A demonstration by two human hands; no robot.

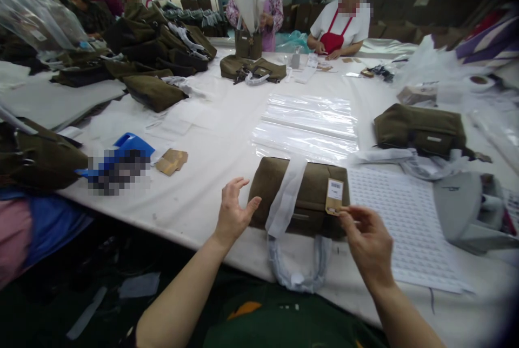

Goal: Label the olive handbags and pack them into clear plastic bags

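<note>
An olive-brown bag [314, 186] lies on the white table in front of me, a strip of white wrapping [287, 196] across it. Its handle [298, 278], wrapped in pale material, hangs toward the table's front edge. My right hand [367, 240] pinches the lower end of a tan tag [334, 196] with a white barcode label, which rests over the bag's right side. At the bag's left end, my left hand [235, 213] is raised with fingers apart and holds nothing.
Clear plastic sleeves [308, 121] lie beyond the bag. A printed label sheet [405, 229], a grey dispenser [466, 207] and another bag [421, 129] are at right. Brown cards [172, 161] and piled bags [154, 45] are at left. People work across the table.
</note>
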